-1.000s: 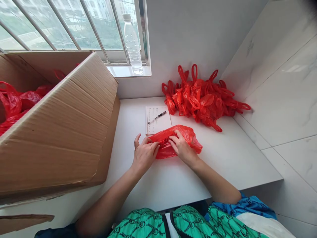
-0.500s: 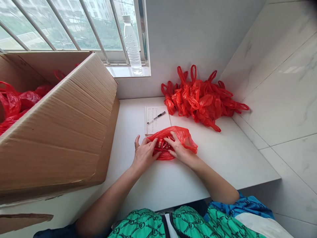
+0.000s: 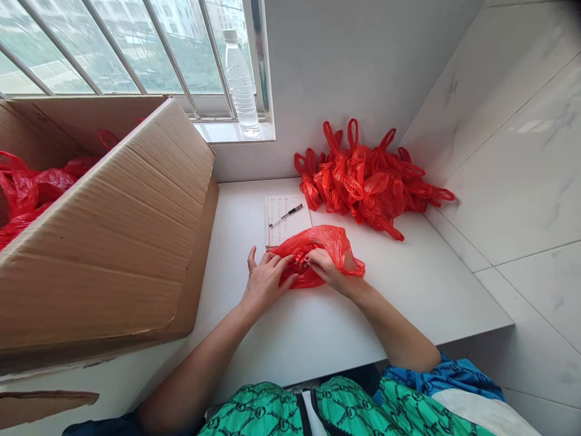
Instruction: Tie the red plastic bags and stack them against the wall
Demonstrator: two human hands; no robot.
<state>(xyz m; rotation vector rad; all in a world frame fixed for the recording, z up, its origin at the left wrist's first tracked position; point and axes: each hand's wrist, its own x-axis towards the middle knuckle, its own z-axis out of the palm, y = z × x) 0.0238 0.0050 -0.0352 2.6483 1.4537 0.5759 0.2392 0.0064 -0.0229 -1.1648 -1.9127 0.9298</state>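
On the white bench (image 3: pixel 399 315), the left hand (image 3: pixel 265 284) and right hand (image 3: pixel 329 269) pinch a red plastic bag (image 3: pixel 327 242) in curled fingers, a cardboard box (image 3: pixel 91 242) at left.

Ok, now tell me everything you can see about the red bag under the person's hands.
The red plastic bag is thin, glossy and slightly see-through, bunched into loose creases, with a loop of film, likely a handle, at its right end. It lies on the white counter, just in front of a ruled notepad. The left hand rests on its near left side, and the right hand presses its middle. A darker printed item shows within its folds, too hidden to identify.
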